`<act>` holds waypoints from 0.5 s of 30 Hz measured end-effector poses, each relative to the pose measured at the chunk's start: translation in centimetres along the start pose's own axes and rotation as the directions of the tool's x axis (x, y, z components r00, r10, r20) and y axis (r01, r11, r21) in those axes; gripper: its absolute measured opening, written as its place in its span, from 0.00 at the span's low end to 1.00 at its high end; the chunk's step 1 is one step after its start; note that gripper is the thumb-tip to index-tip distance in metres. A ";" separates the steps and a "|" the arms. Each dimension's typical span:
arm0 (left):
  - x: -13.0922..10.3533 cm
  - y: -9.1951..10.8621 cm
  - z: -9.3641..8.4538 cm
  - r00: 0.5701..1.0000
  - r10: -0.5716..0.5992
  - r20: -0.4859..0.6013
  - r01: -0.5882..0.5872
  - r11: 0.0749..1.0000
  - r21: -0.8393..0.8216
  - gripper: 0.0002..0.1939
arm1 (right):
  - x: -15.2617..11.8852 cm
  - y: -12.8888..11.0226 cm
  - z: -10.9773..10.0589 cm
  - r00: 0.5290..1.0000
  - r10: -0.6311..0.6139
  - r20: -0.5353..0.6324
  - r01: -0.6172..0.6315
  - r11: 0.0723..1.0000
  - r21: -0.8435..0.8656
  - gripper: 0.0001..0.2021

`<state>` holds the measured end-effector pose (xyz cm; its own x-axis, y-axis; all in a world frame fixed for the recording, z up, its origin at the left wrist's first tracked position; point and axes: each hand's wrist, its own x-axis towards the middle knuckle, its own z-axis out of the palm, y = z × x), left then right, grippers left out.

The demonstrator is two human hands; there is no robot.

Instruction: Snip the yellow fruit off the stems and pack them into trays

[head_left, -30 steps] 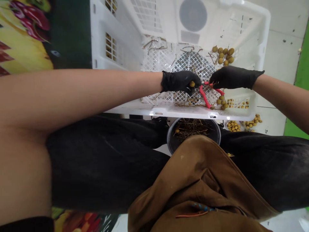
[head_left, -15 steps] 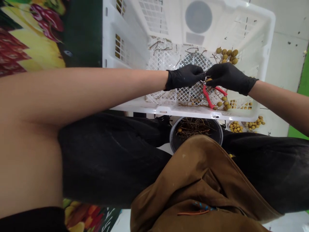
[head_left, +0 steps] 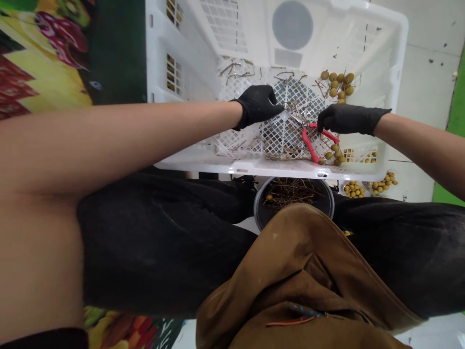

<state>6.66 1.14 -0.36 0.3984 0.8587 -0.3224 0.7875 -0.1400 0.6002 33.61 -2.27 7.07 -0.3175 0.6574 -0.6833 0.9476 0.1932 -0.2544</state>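
Gripping, or merely resting: for the left hand [head_left: 257,106], black-gloved with fingers curled, we cannot tell which. Its fingertips point right, close to the blade end of the red-handled scissors [head_left: 309,146]. We find the right hand [head_left: 348,119], gloved likewise, with fingers bent downward at the upper end of the red handles; whether it pinches a stem or a handle there, we cannot tell.

The scissors lie in the right half of a white crate [head_left: 337,31], handles spread toward the near right. Just beside them, at the near wall, we note a small cluster of round yellow-brown fruit [head_left: 334,148]; a larger cluster [head_left: 340,77] sits on the far right, beyond the right hand. Loose twigs [head_left: 244,75] are strewn over the lattice floor (mostly thin, some forked).

Outside the near wall, between the wearer's knees, we see a dark bucket [head_left: 266,208] of stems with one yellow fruit [head_left: 269,197] among them. More fruit [head_left: 353,189] is heaped to its right. Nearest us, a brown apron [head_left: 290,271].
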 end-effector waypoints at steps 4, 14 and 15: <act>-0.1 0.4 0.9 0.978 0.120 0.171 -0.145 0.980 0.139 0.18 | -0.5 -0.6 2.2 0.982 0.028 0.185 0.056 0.900 -0.433 0.08; -1.9 1.6 0.7 0.955 0.191 0.226 -0.231 0.959 0.166 0.15 | -2.8 -4.1 7.8 0.990 0.114 0.083 -0.042 0.799 -0.600 0.24; -1.9 1.6 0.5 0.956 0.193 0.222 -0.229 0.962 0.148 0.16 | -2.8 -4.3 8.0 0.988 0.128 0.087 -0.052 0.806 -0.590 0.24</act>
<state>7.39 -1.01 0.83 0.6373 0.6841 -0.3546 0.7360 -0.4041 0.5432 30.11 -10.77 4.59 -0.1956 0.6107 -0.7673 0.8011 0.5508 0.2342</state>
